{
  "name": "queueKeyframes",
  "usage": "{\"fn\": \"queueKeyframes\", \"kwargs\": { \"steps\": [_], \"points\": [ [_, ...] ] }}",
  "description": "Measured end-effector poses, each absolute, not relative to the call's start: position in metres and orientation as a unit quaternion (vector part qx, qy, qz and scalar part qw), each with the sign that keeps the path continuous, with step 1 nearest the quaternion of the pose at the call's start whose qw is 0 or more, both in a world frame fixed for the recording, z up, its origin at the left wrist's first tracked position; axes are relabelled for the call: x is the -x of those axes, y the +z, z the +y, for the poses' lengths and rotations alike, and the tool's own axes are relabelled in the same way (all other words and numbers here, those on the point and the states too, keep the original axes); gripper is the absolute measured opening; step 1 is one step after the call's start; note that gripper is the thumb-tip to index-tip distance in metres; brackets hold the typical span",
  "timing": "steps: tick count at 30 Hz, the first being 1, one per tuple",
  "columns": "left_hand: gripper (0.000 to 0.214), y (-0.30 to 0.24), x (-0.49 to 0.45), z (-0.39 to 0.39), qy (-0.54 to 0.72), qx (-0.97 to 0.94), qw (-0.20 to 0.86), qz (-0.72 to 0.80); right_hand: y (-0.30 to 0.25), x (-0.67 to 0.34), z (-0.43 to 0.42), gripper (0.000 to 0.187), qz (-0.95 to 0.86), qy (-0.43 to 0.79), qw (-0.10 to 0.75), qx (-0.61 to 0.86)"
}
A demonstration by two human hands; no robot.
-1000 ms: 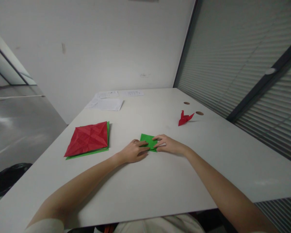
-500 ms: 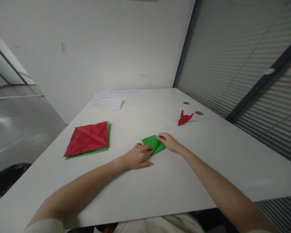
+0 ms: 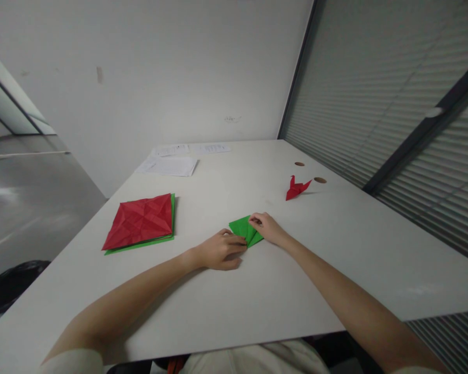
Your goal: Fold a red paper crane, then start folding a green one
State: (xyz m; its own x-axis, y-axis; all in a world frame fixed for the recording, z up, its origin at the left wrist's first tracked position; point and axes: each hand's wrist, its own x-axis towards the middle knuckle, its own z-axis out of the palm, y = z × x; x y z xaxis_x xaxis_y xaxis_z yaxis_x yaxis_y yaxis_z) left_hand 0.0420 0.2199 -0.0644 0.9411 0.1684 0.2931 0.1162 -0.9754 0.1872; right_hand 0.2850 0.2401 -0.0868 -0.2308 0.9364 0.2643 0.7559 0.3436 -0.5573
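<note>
A small piece of green origami paper [image 3: 239, 226], folded into layers, lies on the table in front of me. My left hand [image 3: 222, 250] rests at its near left edge, fingers bent and tips holding the paper down, thumb off it on the table side. From the right, my right hand [image 3: 268, 227] pinches a flap of the same paper between thumb and fingers. The fingertips partly cover the folds. Beyond my right hand stands a finished red paper crane [image 3: 297, 188].
Left of my hands lies a stack of square paper, a creased red sheet [image 3: 142, 221] over green sheets [image 3: 167, 238]. White printed papers [image 3: 171, 166] lie at the back of the white table [image 3: 234, 187]. A black bin bag [image 3: 13, 285] is at the lower left.
My right hand has drawn the flap slightly left, toward the middle of the green paper. My left thumb has moved in closer to its fingers.
</note>
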Motion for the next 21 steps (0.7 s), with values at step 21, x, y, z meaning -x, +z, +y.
{"fn": "queueKeyframes", "kwargs": {
  "steps": [21],
  "points": [
    [0.046, -0.0683, -0.0444, 0.2246, 0.171, -0.963, 0.169, 0.117, -0.0849, -0.2777, 0.2338, 0.022, -0.762, 0.104, 0.249, 0.589]
  ]
}}
